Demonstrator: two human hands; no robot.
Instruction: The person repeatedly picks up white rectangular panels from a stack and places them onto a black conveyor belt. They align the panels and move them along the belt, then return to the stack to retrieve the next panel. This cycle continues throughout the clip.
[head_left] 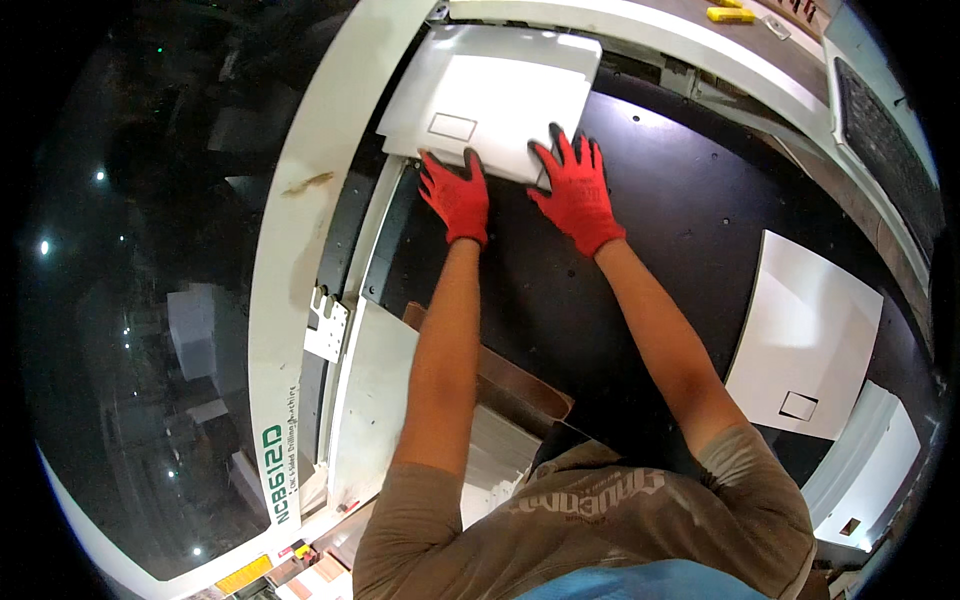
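A white flat panel (510, 95) lies at the far side of a black tabletop (680, 200), against the light machine frame. Near its front edge the panel carries a small outlined rectangle (452, 126). My left hand (457, 200), in a red glove with dark fingertips, rests its spread fingers at that near edge. To its right, my right hand (577, 195), gloved the same way, touches the panel's near right corner with fingers apart. Neither hand is wrapped around anything.
A second white panel (805, 330) with an outlined rectangle lies at the right, and more white panels (875, 470) sit beyond it. A pale machine frame (300, 220) borders a dark window on the left. A yellow object (730, 15) is at the top right.
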